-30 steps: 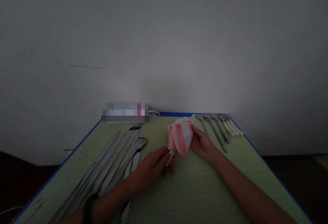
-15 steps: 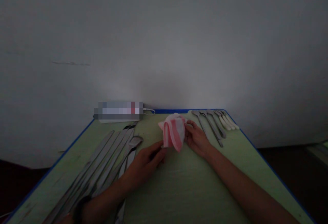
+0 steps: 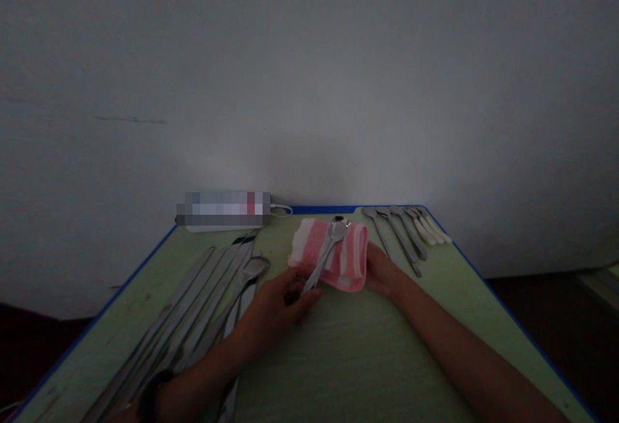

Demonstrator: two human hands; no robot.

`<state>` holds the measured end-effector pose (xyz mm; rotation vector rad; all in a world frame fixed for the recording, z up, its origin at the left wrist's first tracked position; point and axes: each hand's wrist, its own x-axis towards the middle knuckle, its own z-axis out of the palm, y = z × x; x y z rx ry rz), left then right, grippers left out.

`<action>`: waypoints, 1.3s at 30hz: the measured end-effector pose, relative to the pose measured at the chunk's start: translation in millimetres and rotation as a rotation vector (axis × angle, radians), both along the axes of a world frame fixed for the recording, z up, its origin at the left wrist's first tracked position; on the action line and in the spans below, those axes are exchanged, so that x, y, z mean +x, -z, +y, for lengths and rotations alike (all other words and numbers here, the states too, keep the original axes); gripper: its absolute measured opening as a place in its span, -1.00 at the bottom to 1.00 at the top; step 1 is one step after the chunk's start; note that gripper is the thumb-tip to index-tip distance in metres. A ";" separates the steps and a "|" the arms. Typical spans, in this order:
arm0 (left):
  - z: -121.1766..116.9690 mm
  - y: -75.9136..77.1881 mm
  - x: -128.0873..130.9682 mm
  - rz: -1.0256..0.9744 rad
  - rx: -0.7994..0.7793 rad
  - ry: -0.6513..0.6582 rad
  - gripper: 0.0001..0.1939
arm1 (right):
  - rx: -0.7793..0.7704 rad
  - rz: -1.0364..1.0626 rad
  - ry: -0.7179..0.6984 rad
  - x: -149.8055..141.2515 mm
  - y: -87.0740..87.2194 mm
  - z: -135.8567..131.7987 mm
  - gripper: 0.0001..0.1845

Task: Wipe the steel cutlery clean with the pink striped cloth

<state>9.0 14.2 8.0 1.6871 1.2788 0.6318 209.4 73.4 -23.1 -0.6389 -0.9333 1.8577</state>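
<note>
My left hand [image 3: 280, 300] pinches the handle end of a metal spoon [image 3: 327, 252], whose bowl lies on top of a pink and white striped cloth [image 3: 331, 255]. My right hand [image 3: 382, 273] holds that cloth from below and from the right, with most of its fingers hidden under the fabric. The cloth is spread out just above the green table [image 3: 348, 352], near its far middle.
Several long metal utensils [image 3: 193, 320] lie in a row on the table's left side. Several spoons [image 3: 401, 233], some with white handles, lie at the far right corner. A white power strip [image 3: 227, 213] sits by the wall. The table has a blue edge.
The cloth was bunched up in my right hand and is now spread flatter under the spoon. The spoon, hidden before, now lies across the cloth with its bowl showing.
</note>
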 end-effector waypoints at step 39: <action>-10.4 13.4 3.1 0.407 0.364 0.291 -0.72 | -0.179 0.169 0.400 -28.0 -2.9 -5.2 -0.78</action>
